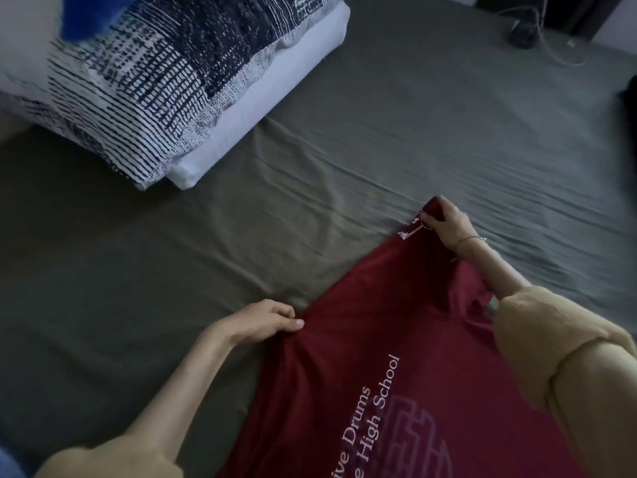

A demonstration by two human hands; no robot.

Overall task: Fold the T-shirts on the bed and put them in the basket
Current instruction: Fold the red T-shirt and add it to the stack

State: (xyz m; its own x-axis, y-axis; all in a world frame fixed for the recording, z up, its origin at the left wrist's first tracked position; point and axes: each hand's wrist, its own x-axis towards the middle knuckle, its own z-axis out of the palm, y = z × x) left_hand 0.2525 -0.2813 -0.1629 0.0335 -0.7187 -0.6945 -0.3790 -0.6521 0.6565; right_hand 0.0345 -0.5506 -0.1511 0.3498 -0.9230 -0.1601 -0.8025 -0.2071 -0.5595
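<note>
Red T-shirt (396,339) spread near-right on bed (172,270). Left hand (265,320) pinches its left edge; right hand (444,224) pinches far corner. Uneven tension could skew the fold. Basket unseen.

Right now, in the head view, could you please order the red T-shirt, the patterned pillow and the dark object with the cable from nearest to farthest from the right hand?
From the right hand:
1. Red T-shirt: in its grip, at the far corner.
2. Dark object with the cable: beyond it, at the bed's far right edge.
3. Patterned pillow: far left, across the sheet.
</note>
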